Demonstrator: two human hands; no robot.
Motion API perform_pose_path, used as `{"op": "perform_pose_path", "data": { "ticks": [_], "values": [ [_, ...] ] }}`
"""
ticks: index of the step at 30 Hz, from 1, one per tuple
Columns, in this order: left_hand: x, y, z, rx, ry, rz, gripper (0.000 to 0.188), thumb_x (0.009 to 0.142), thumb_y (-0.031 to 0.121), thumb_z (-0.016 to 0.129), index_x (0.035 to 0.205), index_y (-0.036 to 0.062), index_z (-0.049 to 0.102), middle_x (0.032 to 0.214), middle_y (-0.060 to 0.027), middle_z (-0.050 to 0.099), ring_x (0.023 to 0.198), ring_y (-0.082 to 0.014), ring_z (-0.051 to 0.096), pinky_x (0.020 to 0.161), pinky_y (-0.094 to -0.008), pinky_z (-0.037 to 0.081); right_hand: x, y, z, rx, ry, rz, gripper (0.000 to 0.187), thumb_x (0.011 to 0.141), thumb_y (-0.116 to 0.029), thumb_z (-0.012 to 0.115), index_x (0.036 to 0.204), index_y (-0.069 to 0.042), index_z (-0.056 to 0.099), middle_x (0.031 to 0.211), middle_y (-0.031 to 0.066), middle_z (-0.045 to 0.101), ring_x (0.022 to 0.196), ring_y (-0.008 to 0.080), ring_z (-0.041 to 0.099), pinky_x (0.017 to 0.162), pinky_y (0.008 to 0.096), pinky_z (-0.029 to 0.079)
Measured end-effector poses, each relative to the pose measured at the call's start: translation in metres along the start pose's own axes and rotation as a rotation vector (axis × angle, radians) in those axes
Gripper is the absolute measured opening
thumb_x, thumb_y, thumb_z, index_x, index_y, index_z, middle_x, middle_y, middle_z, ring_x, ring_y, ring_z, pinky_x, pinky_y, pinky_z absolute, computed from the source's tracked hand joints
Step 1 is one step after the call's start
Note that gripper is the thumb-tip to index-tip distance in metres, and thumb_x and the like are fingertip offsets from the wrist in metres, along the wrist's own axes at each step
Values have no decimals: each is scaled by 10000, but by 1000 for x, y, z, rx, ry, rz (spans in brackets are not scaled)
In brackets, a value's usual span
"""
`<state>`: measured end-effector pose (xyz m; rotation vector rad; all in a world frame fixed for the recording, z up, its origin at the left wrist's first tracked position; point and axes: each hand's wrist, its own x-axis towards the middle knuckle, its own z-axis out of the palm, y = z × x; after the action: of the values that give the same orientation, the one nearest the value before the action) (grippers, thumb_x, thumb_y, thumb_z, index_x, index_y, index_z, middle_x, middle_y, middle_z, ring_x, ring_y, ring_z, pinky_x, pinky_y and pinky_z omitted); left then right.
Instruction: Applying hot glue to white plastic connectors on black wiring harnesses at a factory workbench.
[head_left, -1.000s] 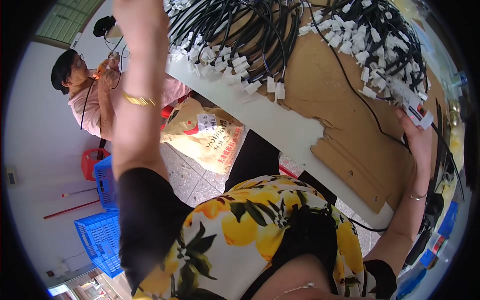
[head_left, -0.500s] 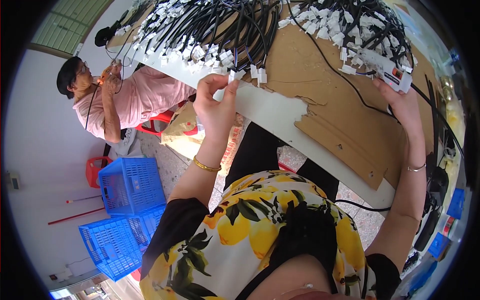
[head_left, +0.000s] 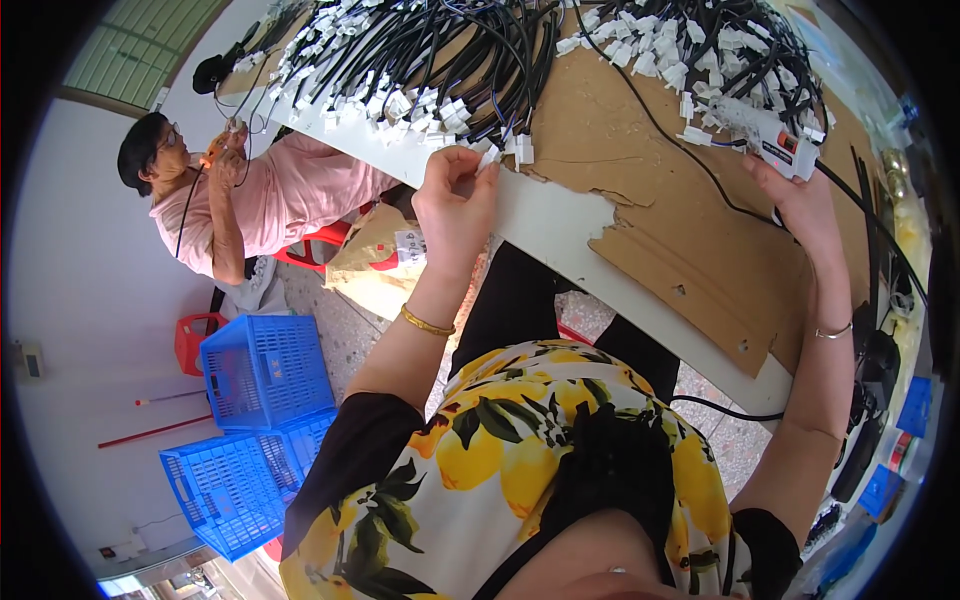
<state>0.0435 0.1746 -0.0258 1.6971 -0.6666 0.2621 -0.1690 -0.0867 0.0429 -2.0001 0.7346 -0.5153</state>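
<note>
With finger and thumb closed, my left hand [head_left: 455, 208] pinches a small white connector [head_left: 488, 158] at the table's near edge. Next to it lie more white connectors [head_left: 520, 149] on the ends of black cables [head_left: 500, 75] heaped across the table. Over at the right, my right hand [head_left: 803, 205] is wrapped round a pale glue gun [head_left: 768, 136], whose black cord runs off to the right. The gun's nose points left and away, close to a second heap of connectors [head_left: 675, 75]. Its trigger is hidden from view.
Torn brown cardboard [head_left: 690, 240] covers much of the white table [head_left: 555, 215], with a loose black cord across it. At the left a co-worker in pink [head_left: 290, 190] holds an orange tool [head_left: 213, 150]. Blue crates [head_left: 268, 370] and a paper sack [head_left: 375, 262] stand on the floor.
My left hand has moved a little to the right with the connector, which is now tilted. The glue gun and my right hand have barely moved.
</note>
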Motion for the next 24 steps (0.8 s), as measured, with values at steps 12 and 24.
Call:
{"op": "perform_pose_path", "data": {
  "ticks": [12,24],
  "values": [
    [12,49,18,-329,-112,-169,192,699,-5,642,846,-6,518,708,-62,601,626,-84,567,567,-190,437,-1,-5,0,-1,6,28,252,753,-155,621,950,-5,575,870,-1,583,792,72,507,707,210,399],
    [7,16,32,-174,-161,-214,251,717,-11,623,880,23,434,762,-79,613,646,-66,555,552,-177,417,-4,-8,-3,10,30,18,267,746,-171,631,956,-11,585,860,-1,586,775,66,506,697,209,401]
  ]
}}
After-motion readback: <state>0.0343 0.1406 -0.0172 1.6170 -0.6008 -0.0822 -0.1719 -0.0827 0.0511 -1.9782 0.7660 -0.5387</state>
